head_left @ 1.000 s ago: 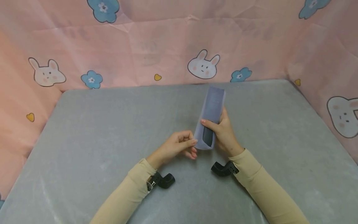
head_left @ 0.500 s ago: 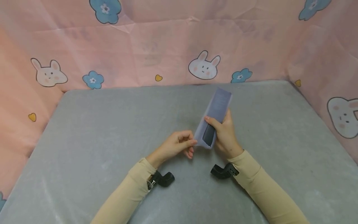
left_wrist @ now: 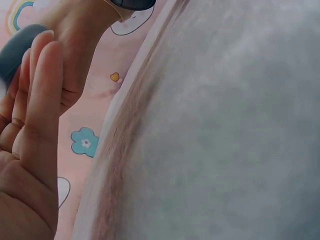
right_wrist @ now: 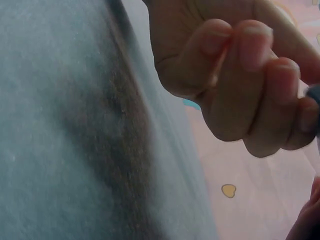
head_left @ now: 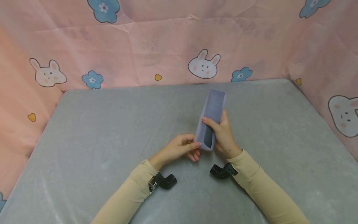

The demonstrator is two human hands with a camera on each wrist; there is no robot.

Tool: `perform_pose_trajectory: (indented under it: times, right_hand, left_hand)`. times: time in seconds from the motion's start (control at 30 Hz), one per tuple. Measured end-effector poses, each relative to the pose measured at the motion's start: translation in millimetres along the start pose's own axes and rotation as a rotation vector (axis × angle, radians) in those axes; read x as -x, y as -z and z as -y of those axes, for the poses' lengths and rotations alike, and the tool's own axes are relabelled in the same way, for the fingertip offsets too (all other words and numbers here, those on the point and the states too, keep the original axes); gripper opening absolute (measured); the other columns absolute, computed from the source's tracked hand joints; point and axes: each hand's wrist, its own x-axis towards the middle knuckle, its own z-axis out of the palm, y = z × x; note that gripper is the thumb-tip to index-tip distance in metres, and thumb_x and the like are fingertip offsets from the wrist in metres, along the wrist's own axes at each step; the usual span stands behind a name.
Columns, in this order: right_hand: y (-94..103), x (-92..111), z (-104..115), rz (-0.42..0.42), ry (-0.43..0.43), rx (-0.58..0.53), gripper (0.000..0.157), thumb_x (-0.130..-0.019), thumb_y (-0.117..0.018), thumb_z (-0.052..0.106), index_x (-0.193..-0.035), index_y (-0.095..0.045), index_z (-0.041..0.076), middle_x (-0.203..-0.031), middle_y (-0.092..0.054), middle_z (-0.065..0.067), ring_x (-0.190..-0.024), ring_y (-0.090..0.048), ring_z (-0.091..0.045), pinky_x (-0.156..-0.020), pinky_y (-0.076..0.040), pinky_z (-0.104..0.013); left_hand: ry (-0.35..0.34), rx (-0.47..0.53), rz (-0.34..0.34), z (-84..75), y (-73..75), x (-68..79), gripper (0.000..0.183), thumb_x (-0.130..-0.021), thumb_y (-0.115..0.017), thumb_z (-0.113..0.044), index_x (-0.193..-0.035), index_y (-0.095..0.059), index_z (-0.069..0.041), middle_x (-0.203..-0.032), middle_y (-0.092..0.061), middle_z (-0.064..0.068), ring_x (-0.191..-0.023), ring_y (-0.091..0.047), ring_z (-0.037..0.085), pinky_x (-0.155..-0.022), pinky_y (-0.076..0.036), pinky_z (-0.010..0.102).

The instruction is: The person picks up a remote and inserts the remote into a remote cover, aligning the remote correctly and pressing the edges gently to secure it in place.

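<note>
A person's two bare hands meet just right of centre over a grey cloth-topped table (head_left: 112,140), holding one long, slim, pale purple case (head_left: 214,104). The case slants, its far end pointing toward the back edge of the table and its near end between the hands. A dark strip (head_left: 208,138) shows along the lower half; whether it lies inside the case or on its front is hard to tell. The right hand (head_left: 226,137) has its grip round the case from the right side, thumb laid across the front at the top of the visible dark strip, fingers behind. The left hand (head_left: 179,148) pinches the near left corner, thumb on the front, with the other fingers bent beneath. Both arms wear beige sleeves (head_left: 265,186), and a black camera mount (head_left: 167,182) juts from each wrist. Behind the table hangs a pink cloth (head_left: 167,37) printed with white rabbit faces (head_left: 203,63), blue flowers (head_left: 241,74) and small yellow hearts (head_left: 158,77); it continues along the left and right sides. The two wrist views show the fingers close up, with only a small blue-grey part of the case at the frame edge.
</note>
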Motion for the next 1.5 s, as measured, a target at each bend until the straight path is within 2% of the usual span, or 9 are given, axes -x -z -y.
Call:
perform_pose_trajectory:
  times: [0.23, 0.4, 0.57, 0.8, 0.87, 1.03, 1.2, 1.37, 1.5]
  right_hand:
    - [4.7, 0, -2, 0.068, 0.054, -0.127, 0.029, -0.101, -0.044, 0.017, -0.127, -0.033, 0.015, -0.1, -0.068, -0.004, -0.091, -0.059, -0.017, -0.072, -0.049, -0.029]
    - [8.9, -3, 1, 0.086, 0.027, -0.202, 0.032, -0.102, -0.039, 0.014, -0.134, -0.033, 0.013, -0.1, -0.066, -0.006, -0.096, -0.062, -0.02, -0.076, -0.05, -0.031]
    - [13.2, -6, 5, 0.106, 0.007, -0.225, 0.04, -0.101, -0.041, 0.011, -0.14, -0.029, 0.011, -0.104, -0.064, -0.008, -0.1, -0.062, -0.021, -0.082, -0.05, -0.032]
    - [13.8, -7, 5, 0.155, -0.063, -0.227, 0.037, -0.101, -0.046, 0.015, -0.135, -0.033, 0.011, -0.098, -0.063, -0.005, -0.092, -0.06, -0.018, -0.078, -0.05, -0.029]
    - [12.7, -7, 5, 0.128, -0.056, -0.241, 0.036, -0.1, -0.048, 0.013, -0.132, -0.034, 0.01, -0.099, -0.061, -0.007, -0.091, -0.06, -0.018, -0.077, -0.051, -0.029]
    - [8.9, -8, 9, -0.01, 0.013, -0.218, 0.034, -0.097, -0.051, 0.005, -0.126, -0.035, 0.008, -0.102, -0.055, -0.01, -0.088, -0.064, -0.018, -0.076, -0.053, -0.028]
    - [8.9, -8, 17, -0.085, 0.099, -0.181, 0.032, -0.095, -0.051, 0.0, -0.124, -0.038, 0.006, -0.101, -0.054, -0.012, -0.082, -0.066, -0.019, -0.071, -0.055, -0.028]
    - [3.5, -6, 22, -0.169, 0.197, -0.167, 0.029, -0.094, -0.053, -0.003, -0.121, -0.044, 0.004, -0.098, -0.056, -0.012, -0.08, -0.067, -0.023, -0.071, -0.055, -0.031]
    - [-2.4, -2, 24, -0.236, 0.227, -0.21, 0.028, -0.094, -0.052, -0.004, -0.119, -0.042, 0.004, -0.095, -0.057, -0.013, -0.079, -0.066, -0.024, -0.073, -0.055, -0.031]
  left_hand:
    - [-0.019, 0.012, -0.036, 1.8, -4.0, -1.3, 0.026, -0.101, -0.042, -0.004, -0.098, -0.051, 0.02, -0.073, -0.063, 0.007, -0.063, -0.064, 0.013, -0.065, -0.057, 0.042]
    - [-0.04, 0.011, -0.062, 2.0, -3.5, 0.3, 0.029, -0.101, -0.041, -0.006, -0.101, -0.05, 0.021, -0.072, -0.063, 0.01, -0.061, -0.064, 0.011, -0.064, -0.057, 0.043]
    - [-0.048, 0.064, -0.091, 2.6, -0.9, 2.5, 0.034, -0.101, -0.039, -0.008, -0.109, -0.048, 0.023, -0.073, -0.065, 0.009, -0.062, -0.065, 0.012, -0.066, -0.057, 0.041]
    - [-0.051, 0.087, -0.081, 0.9, -1.2, 2.8, 0.032, -0.1, -0.038, -0.006, -0.106, -0.047, 0.024, -0.07, -0.063, 0.002, -0.061, -0.065, 0.013, -0.064, -0.057, 0.036]
    - [-0.046, 0.075, -0.093, -0.2, -2.4, 2.3, 0.032, -0.101, -0.038, -0.007, -0.101, -0.048, 0.023, -0.067, -0.062, 0.002, -0.058, -0.064, 0.012, -0.061, -0.057, 0.034]
    - [-0.053, 0.027, -0.143, -2.1, -5.1, 0.8, 0.033, -0.102, -0.038, -0.008, -0.085, -0.048, 0.018, -0.06, -0.056, -0.001, -0.051, -0.058, 0.008, -0.052, -0.052, 0.025]
    - [-0.107, -0.019, -0.115, -3.8, -6.4, 1.4, 0.034, -0.102, -0.039, -0.008, -0.074, -0.048, 0.01, -0.056, -0.052, 0.0, -0.047, -0.053, 0.008, -0.048, -0.048, 0.023]
    - [-0.141, 0.033, -0.094, -4.8, -7.5, 2.7, 0.034, -0.102, -0.039, -0.009, -0.075, -0.046, 0.009, -0.058, -0.052, -0.001, -0.048, -0.052, 0.008, -0.048, -0.048, 0.024]
    - [-0.135, 0.083, -0.094, -3.3, -8.8, 2.7, 0.035, -0.102, -0.037, -0.01, -0.085, -0.046, 0.02, -0.066, -0.057, 0.001, -0.054, -0.058, 0.009, -0.053, -0.052, 0.026]
